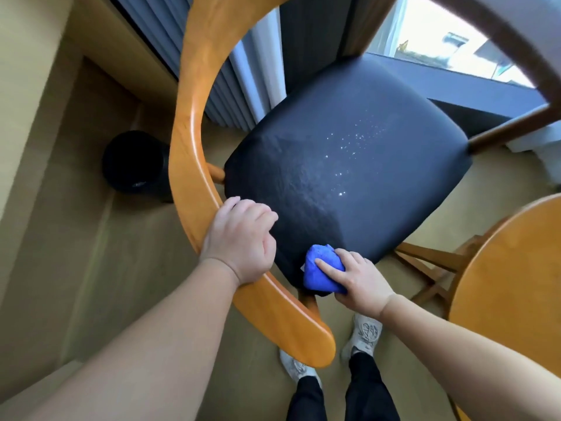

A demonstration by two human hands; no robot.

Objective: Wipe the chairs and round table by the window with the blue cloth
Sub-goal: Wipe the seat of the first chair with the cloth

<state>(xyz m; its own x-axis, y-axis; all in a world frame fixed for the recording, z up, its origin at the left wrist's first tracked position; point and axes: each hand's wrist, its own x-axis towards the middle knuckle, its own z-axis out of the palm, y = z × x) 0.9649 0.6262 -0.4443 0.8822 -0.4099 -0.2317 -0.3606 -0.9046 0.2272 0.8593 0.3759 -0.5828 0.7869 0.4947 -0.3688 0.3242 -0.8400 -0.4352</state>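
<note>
Bunched blue cloth (pixel 321 268) sat gripped under the right hand (pixel 359 278) at the black padded seat's (pixel 343 165) near edge, while the left hand (pixel 243 238) clasped the curved wooden armrest (pixel 188 147).

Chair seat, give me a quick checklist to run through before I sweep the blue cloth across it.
1. Cloth in hand: ok, the right hand curls round the bunched blue cloth.
2. Start position: ok, the cloth sits at the near edge of the black seat.
3. Steadying grip: ok, the left hand grips the wooden rail.
4. Seat already clean: not ok, glinting specks are scattered across its middle.
5. Sweep path free: ok, nothing stands on the seat.
6. Cloth damp enough: cannot tell.
</note>
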